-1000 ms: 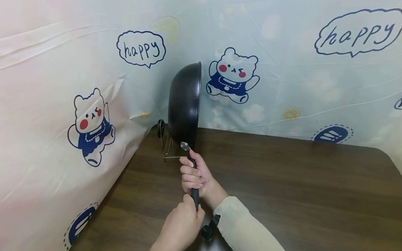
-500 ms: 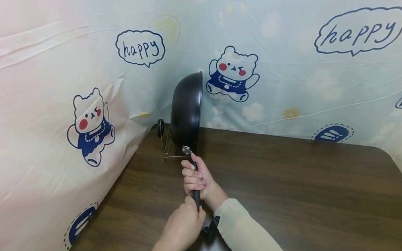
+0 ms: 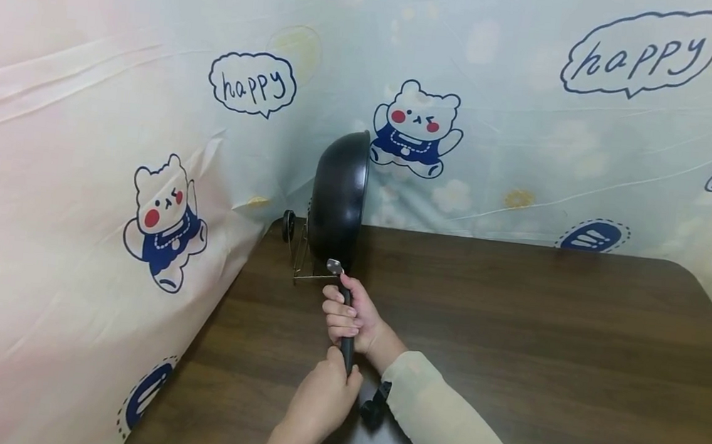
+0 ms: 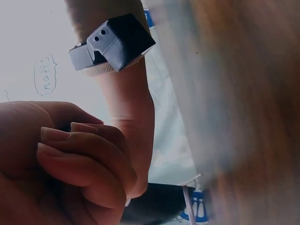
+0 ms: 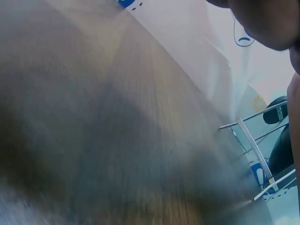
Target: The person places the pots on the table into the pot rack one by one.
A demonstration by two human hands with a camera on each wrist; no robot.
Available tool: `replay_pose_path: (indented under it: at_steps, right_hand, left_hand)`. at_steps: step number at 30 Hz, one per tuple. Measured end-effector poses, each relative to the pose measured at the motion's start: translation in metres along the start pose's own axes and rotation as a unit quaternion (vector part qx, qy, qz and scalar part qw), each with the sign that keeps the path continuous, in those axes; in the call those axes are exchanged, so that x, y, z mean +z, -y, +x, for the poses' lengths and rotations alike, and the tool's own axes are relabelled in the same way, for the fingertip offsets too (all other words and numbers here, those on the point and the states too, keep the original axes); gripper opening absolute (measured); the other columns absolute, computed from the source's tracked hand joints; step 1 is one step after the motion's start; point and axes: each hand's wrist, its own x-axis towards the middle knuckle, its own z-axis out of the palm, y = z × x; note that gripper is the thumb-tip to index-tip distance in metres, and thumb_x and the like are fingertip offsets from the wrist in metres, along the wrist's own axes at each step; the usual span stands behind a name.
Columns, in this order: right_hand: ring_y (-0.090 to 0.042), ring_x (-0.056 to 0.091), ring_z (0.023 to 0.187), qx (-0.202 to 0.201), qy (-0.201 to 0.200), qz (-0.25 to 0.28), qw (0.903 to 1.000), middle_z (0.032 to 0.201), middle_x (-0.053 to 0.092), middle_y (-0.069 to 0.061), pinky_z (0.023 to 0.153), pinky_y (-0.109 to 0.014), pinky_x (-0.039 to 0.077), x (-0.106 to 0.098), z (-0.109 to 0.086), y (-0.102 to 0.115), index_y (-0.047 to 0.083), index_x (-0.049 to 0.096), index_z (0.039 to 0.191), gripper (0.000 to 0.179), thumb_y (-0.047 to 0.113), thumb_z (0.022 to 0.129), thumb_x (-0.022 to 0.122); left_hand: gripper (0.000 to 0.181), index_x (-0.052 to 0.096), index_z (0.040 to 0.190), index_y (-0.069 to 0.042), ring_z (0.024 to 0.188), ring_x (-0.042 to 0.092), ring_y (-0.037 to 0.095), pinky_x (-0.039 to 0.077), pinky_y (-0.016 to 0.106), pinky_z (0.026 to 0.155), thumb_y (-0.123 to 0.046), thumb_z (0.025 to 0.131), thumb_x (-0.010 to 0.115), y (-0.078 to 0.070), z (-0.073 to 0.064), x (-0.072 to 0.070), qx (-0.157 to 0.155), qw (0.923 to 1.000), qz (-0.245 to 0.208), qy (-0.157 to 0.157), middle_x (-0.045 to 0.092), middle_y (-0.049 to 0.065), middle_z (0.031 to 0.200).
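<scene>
A dark wok (image 3: 339, 192) stands on its side at the table's back left, its rim upright and facing right. Its black handle (image 3: 346, 353) comes toward me, with a metal joint (image 3: 334, 266) by the bowl. My right hand (image 3: 356, 318) grips the handle nearer the bowl, fingers wrapped round it. Just behind, my left hand (image 3: 323, 394) grips the handle's near end. Curled fingers of the left hand (image 4: 84, 164) fill the lower left of the left wrist view. The wok's inside is hidden from the head view.
A thin wire rack (image 3: 309, 275) stands beside and partly behind the wok. A black round knob (image 3: 288, 225) shows at its left. Printed cloth (image 3: 501, 121) hangs behind the brown wooden table (image 3: 512, 337) and along its left.
The wok has dropped a little and shifted slightly right beside the rack. Both hands keep their grip on the handle and have barely moved.
</scene>
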Motion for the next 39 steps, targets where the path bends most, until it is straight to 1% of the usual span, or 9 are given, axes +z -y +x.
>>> replay_pose_path:
  at_steps: [5, 10, 16, 20, 24, 28, 31, 36, 39]
  right_hand:
    - [-0.004, 0.044, 0.040, 0.002, -0.025, -0.046, 0.9986, 0.057, 0.033, 0.008, 0.041, -0.015, 0.034, 0.001, -0.001, 0.001, 0.017, 0.037, 0.079, 0.045, 0.054, 0.103, 0.029]
    - [-0.003, 0.038, 0.041, -0.004, -0.049, -0.083, 0.9953, 0.059, 0.036, 0.008, 0.042, -0.015, 0.034, 0.002, -0.002, 0.002, 0.017, 0.036, 0.082, 0.045, 0.055, 0.104, 0.023]
    - [-0.004, 0.043, 0.047, -0.015, -0.083, -0.124, 0.9887, 0.063, 0.038, 0.007, 0.046, -0.016, 0.038, 0.002, -0.004, 0.002, 0.017, 0.036, 0.088, 0.042, 0.053, 0.104, 0.024]
    - [-0.005, 0.045, 0.051, -0.022, -0.103, -0.147, 0.9835, 0.067, 0.036, 0.005, 0.052, -0.019, 0.042, 0.001, -0.005, 0.002, 0.018, 0.040, 0.091, 0.040, 0.054, 0.105, 0.026]
    - [-0.006, 0.045, 0.053, -0.027, -0.123, -0.165, 0.9783, 0.070, 0.037, 0.004, 0.054, -0.021, 0.044, 0.001, -0.007, 0.002, 0.019, 0.046, 0.095, 0.041, 0.053, 0.105, 0.027]
    - [-0.009, 0.045, 0.058, -0.031, -0.146, -0.177, 0.9727, 0.074, 0.042, 0.004, 0.059, -0.024, 0.044, 0.001, -0.010, 0.003, 0.018, 0.049, 0.097, 0.041, 0.052, 0.104, 0.028]
    - [-0.010, 0.047, 0.063, -0.033, -0.165, -0.186, 0.9681, 0.078, 0.046, 0.003, 0.064, -0.026, 0.044, 0.001, -0.013, 0.006, 0.017, 0.050, 0.097, 0.040, 0.051, 0.104, 0.030]
    - [-0.015, 0.059, 0.074, -0.025, -0.199, -0.211, 0.9568, 0.086, 0.059, -0.002, 0.072, -0.032, 0.048, -0.001, -0.021, 0.011, 0.015, 0.053, 0.099, 0.043, 0.053, 0.102, 0.033]
    - [-0.021, 0.064, 0.083, -0.021, -0.222, -0.219, 0.9499, 0.092, 0.064, -0.007, 0.077, -0.037, 0.051, -0.001, -0.026, 0.013, 0.012, 0.054, 0.101, 0.048, 0.054, 0.103, 0.031]
  left_hand:
    - [0.028, 0.052, 0.097, 0.003, 0.054, 0.053, 0.018, 0.040, 0.039, 0.048, -0.023, 0.093, 0.064, 0.006, 0.000, 0.000, 0.008, 0.9999, -0.009, -0.002, 0.057, 0.008, 0.068]
    - [0.033, 0.052, 0.097, 0.001, 0.053, 0.049, 0.017, 0.037, 0.036, 0.047, -0.030, 0.095, 0.063, 0.009, -0.001, -0.001, 0.011, 0.9997, -0.019, 0.006, 0.053, 0.004, 0.067]
    - [0.034, 0.052, 0.097, 0.000, 0.053, 0.047, 0.017, 0.037, 0.035, 0.047, -0.033, 0.096, 0.062, 0.010, -0.001, -0.002, 0.001, 0.9996, -0.016, 0.024, 0.051, 0.002, 0.066]
    - [0.037, 0.052, 0.099, 0.000, 0.053, 0.048, 0.017, 0.038, 0.034, 0.047, -0.035, 0.096, 0.062, 0.011, -0.001, -0.004, -0.007, 0.9991, -0.020, 0.038, 0.052, 0.002, 0.066]
    - [0.041, 0.051, 0.101, 0.001, 0.052, 0.048, 0.016, 0.038, 0.034, 0.046, -0.039, 0.096, 0.062, 0.011, -0.003, -0.005, -0.007, 0.9983, -0.033, 0.047, 0.051, 0.002, 0.065]
    - [0.044, 0.052, 0.101, -0.001, 0.052, 0.048, 0.015, 0.038, 0.033, 0.046, -0.043, 0.095, 0.063, 0.013, -0.002, -0.004, -0.005, 0.9985, -0.036, 0.041, 0.051, 0.000, 0.064]
    - [0.048, 0.053, 0.105, -0.001, 0.053, 0.049, 0.014, 0.040, 0.033, 0.048, -0.048, 0.095, 0.061, 0.015, -0.002, -0.004, -0.004, 0.9986, -0.038, 0.037, 0.053, -0.002, 0.064]
    - [0.063, 0.054, 0.115, -0.002, 0.053, 0.051, 0.011, 0.041, 0.031, 0.048, -0.062, 0.094, 0.054, 0.019, 0.001, -0.007, -0.011, 0.9982, -0.045, 0.039, 0.055, -0.005, 0.067]
    - [0.066, 0.055, 0.117, -0.003, 0.052, 0.050, 0.009, 0.040, 0.030, 0.047, -0.065, 0.094, 0.050, 0.022, 0.004, -0.011, -0.010, 0.9985, -0.040, 0.035, 0.055, -0.006, 0.068]
